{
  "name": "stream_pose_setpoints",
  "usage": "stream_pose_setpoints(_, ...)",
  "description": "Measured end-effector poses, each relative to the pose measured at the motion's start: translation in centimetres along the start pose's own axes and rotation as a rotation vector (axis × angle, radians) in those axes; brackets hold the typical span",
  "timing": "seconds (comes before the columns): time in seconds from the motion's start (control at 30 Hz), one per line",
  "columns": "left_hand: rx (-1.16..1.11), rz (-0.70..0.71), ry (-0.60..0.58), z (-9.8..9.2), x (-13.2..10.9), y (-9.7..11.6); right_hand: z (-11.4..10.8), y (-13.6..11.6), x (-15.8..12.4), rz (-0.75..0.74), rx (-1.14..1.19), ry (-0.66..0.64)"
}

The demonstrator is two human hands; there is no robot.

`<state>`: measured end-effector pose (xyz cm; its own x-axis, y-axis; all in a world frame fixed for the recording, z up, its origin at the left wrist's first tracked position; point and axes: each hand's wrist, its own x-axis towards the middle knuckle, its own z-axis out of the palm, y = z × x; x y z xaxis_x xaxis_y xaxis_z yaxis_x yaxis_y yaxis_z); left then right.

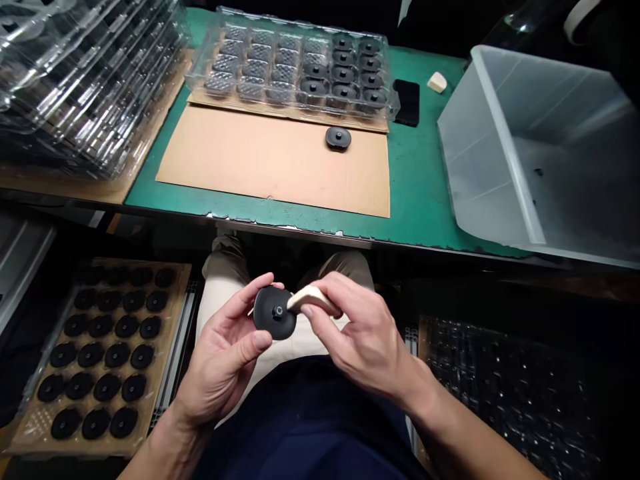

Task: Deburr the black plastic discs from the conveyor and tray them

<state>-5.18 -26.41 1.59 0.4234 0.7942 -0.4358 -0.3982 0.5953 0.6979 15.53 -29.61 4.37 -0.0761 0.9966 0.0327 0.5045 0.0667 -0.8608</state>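
Observation:
My left hand (227, 347) grips a round black dished part (270, 323) by its edge, fingers behind and thumb in front. A short stud stands in the middle of the part, facing me. In my right hand (367, 330), a cream-coloured sponge-like piece (313, 299) is pinched between thumb and fingers. Its tip reaches the part's face beside the stud; whether it presses there I cannot tell. Both hands are above my lap, in front of the table edge. On the cardboard sheet (260, 157) lies a similar black part (339, 138).
Behind the cardboard, a clear tray (287, 100) holds several black parts on its right side. Stacked clear trays (90, 87) stand left. A phone (407, 103), another cream piece (437, 82) and a translucent bin (475, 153) are right. A filled tray (150, 380) sits low left.

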Motion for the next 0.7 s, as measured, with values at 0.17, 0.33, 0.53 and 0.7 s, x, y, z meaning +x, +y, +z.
stream_pose_setpoints(0.17, -0.081, -0.065, -0.01, -0.2, 0.0, -0.5, -0.1, 0.7, 0.4, -0.079, 0.066, -0.105)
stream_pose_setpoints(0.33, -0.111, -0.135, 0.065, -0.5, 0.0, -1.0, 0.6, 1.1, 0.3, -0.153, -0.11, 0.037)
stream_pose_setpoints(0.53, -0.162, -0.123, 0.174, -0.1, 0.1, -1.1, 1.0, 0.6, -0.4, -0.018, -0.07, -0.061)
stream_pose_setpoints(0.7, -0.153, -0.108, 0.185, 0.2, 0.2, -1.0, 1.0, 0.7, -0.5, -0.008, -0.095, -0.015)
